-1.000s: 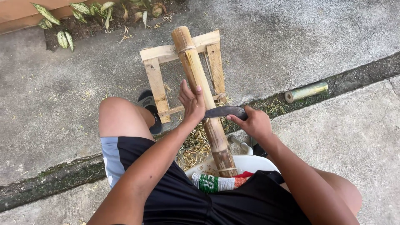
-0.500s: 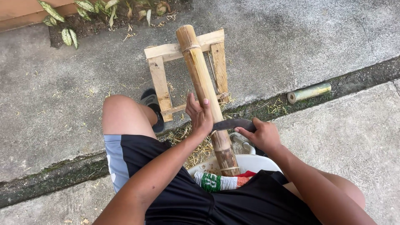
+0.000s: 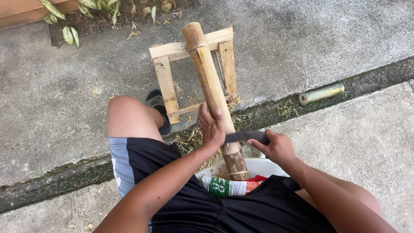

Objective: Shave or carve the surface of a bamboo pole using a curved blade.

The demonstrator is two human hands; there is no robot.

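A long tan bamboo pole is propped on a pale wooden frame, its long axis running near to far, far end raised. Scraping appears underway. It is steadied by the left hand, fingers wrapped on it. A dark blade is clamped crosswise in the right hand; a controlled draw along the pole seems needed.

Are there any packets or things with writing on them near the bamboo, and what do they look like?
Printed cloth: rolled up on the lap, below the bamboo pole; white, green and red.
White tub: behind it, round rim, plain.
No signs or screens.
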